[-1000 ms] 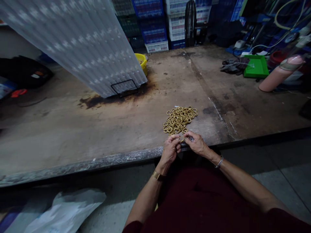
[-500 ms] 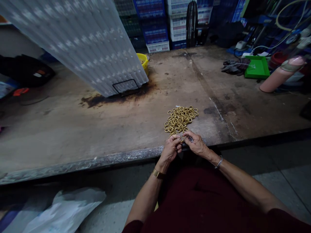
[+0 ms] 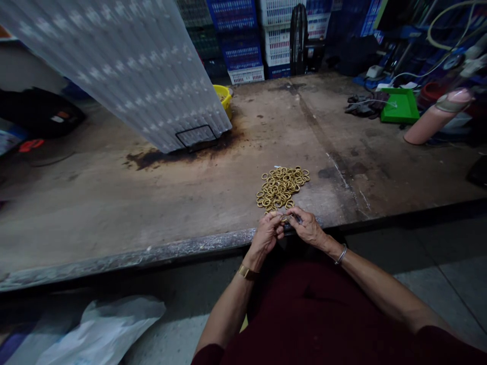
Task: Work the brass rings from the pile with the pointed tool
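A heap of brass-coloured rings (image 3: 280, 186) lies near the front edge of the wooden table. Just in front of it, my left hand (image 3: 268, 230) is closed, pinching one brass ring (image 3: 284, 219) between thumb and fingertips. My right hand (image 3: 306, 226) meets it from the right, its fingers closed round a small greyish tool or strip whose tip touches the ring. Most of that object is hidden by the fingers, so its kind cannot be made out.
On the table (image 3: 182, 197) a tall translucent ribbed panel (image 3: 140, 76) leans in a black wire stand (image 3: 196, 137). Behind it sits a yellow basin (image 3: 224, 99). A green tray (image 3: 399, 105) and a pink bottle (image 3: 437, 116) stand at right. Crates (image 3: 239, 38) are stacked beyond; a plastic bag (image 3: 102, 329) lies below.
Both hands stay at the table edge with nearly the same grip. The right fingertips have shifted very slightly at the ring, and the whole view has moved a little.
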A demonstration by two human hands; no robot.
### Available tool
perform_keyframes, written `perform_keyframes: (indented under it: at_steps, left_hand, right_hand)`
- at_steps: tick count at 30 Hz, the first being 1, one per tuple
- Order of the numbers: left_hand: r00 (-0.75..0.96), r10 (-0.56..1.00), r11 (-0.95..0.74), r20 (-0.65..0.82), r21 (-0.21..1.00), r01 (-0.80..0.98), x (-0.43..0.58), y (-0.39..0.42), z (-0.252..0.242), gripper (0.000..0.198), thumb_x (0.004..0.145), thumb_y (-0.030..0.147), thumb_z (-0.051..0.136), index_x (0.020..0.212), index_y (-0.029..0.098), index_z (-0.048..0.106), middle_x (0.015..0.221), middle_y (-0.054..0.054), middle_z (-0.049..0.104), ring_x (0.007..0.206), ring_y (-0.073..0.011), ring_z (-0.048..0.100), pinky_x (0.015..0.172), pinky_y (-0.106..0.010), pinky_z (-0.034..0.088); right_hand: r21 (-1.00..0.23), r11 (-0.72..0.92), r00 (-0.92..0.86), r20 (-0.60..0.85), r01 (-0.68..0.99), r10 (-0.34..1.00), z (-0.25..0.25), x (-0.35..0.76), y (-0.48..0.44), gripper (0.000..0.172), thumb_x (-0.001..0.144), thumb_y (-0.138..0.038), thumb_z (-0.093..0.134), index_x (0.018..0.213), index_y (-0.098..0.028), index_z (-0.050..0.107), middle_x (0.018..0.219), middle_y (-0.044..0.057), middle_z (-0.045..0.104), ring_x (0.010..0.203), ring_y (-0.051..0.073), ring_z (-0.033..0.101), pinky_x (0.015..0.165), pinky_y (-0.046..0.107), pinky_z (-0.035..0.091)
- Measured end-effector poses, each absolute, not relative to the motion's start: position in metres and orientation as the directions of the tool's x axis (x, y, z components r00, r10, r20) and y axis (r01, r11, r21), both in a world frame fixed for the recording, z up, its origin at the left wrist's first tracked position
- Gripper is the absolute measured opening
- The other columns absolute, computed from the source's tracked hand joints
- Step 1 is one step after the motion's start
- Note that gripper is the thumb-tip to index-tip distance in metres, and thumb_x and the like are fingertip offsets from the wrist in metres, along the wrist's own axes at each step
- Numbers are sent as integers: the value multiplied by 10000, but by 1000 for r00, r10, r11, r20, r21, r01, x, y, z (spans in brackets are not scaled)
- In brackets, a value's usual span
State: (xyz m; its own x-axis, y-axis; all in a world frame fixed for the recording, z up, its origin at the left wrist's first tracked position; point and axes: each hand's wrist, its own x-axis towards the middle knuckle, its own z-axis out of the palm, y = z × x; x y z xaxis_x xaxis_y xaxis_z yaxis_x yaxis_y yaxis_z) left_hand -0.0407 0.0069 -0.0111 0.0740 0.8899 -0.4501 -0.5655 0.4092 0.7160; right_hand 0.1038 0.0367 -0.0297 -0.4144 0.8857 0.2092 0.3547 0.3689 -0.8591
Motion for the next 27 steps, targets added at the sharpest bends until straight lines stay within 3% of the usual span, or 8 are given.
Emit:
perform_keyframes:
  at_steps: [6, 13, 22, 27]
  left_hand:
    - [50, 893, 393, -447, 722, -569, -36, 6, -12, 403, 607, 401, 770, 764, 162, 485, 544, 71, 519, 337, -1, 294, 348, -142, 191]
    - [69, 923, 348, -378, 747, -566, -29, -2, -9, 467, 601, 437, 786, 830, 175, 475, 595, 68, 545, 358, -11, 335, 357, -145, 220]
    - [-32, 964, 241, -263, 920, -308, -30, -5, -14, 372, 697, 475, 700, 819, 167, 530, 639, 45, 561, 398, -22, 386, 367, -156, 299]
    - [-6, 963, 262, -271, 937, -232, -30, -7, -13, 354, 715, 480, 673, 805, 162, 549, 628, 42, 552, 407, -23, 383, 380, -153, 310]
  right_hand:
    - [-859, 358, -367, 221, 366, 904, -27, 101, 38, 249, 864, -394, 434, 774, -194, 551, 685, -6, 550, 627, 113, 502, 640, 220, 409]
    - [-923, 211, -271, 123, 323, 955, -20, 103, 40, 230, 836, -386, 433, 764, -190, 530, 642, -26, 491, 588, 106, 444, 588, 217, 379]
    - [-925, 211, -317, 107, 316, 942, -18, 103, 39, 234, 789, -404, 481, 706, -189, 519, 611, -35, 471, 584, 104, 430, 585, 222, 372]
    - [-917, 204, -342, 81, 342, 936, -22, 103, 40, 241, 799, -398, 480, 686, -188, 516, 615, -33, 479, 591, 101, 431, 593, 221, 368]
